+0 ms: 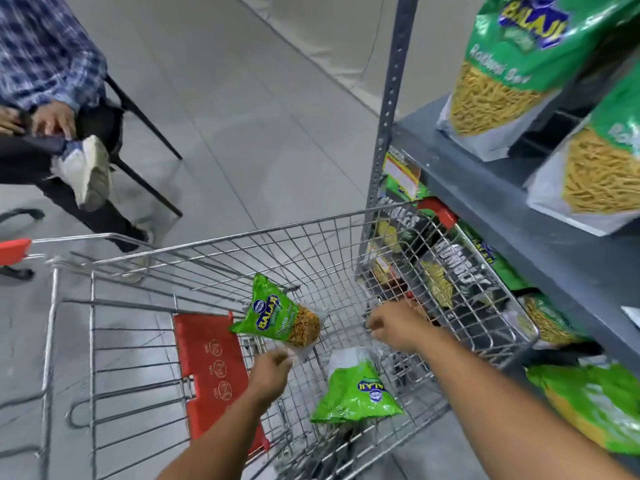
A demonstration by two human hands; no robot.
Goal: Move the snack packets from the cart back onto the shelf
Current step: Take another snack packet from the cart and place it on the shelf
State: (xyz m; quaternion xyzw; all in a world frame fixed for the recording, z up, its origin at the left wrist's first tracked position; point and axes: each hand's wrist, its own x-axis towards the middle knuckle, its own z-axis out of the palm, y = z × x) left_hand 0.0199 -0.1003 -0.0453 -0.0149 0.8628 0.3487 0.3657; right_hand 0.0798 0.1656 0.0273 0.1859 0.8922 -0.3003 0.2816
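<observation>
A wire shopping cart stands against the grey metal shelf. My left hand grips the bottom corner of a green snack packet and holds it up inside the cart. A second green packet lies on the cart's floor. My right hand reaches into the cart toward its far right side, fingers curled, with nothing clearly in it.
Large green packets stand on the upper shelf; more fill the lower shelves behind the cart. The red child-seat flap sits at the cart's near end. A seated person on a black chair is at the left, on grey tiled floor.
</observation>
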